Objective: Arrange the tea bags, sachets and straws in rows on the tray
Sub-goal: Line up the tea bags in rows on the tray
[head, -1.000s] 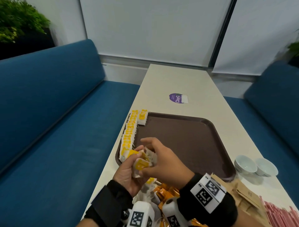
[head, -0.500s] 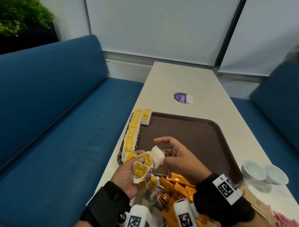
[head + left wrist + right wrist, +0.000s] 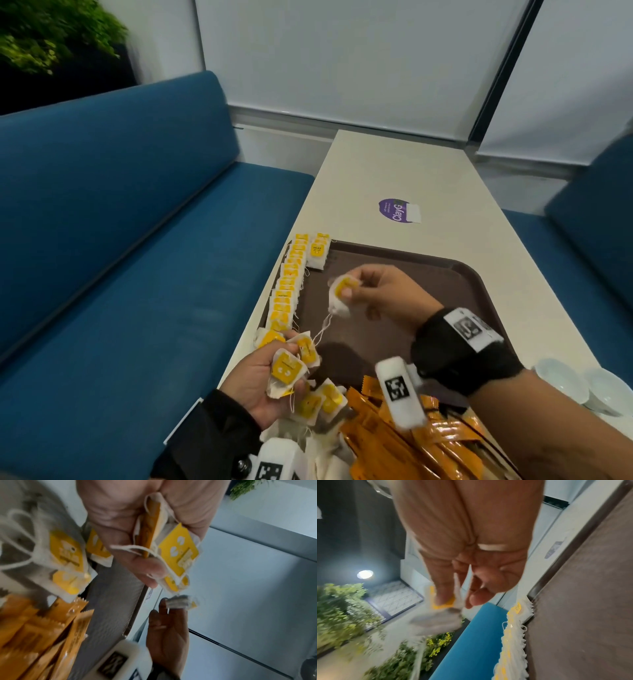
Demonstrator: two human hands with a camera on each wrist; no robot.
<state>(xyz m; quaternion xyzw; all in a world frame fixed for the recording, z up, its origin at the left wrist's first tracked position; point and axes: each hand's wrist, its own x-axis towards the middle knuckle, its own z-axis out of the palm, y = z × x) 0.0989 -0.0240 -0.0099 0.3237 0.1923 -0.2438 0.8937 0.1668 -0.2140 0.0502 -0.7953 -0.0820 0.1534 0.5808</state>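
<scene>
One tea bag (image 3: 343, 294) pinched in the right hand (image 3: 383, 298) above the brown tray (image 3: 428, 291), several more tea bags (image 3: 291, 363) gripped in the left hand (image 3: 263, 383) at its near left corner, row of bags (image 3: 289, 284) along the tray's left edge, orange sachets (image 3: 404, 442) piled nearest.

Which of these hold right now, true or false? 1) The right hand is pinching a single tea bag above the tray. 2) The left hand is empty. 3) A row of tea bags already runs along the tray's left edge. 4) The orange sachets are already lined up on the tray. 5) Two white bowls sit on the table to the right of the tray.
1) True: the right hand pinches one tea bag over the tray.
2) False: the left hand grips a bunch of tea bags.
3) True: the row of tea bags runs along that edge.
4) False: the orange sachets lie in a loose pile at the near end.
5) True: the white bowls stand there.
</scene>
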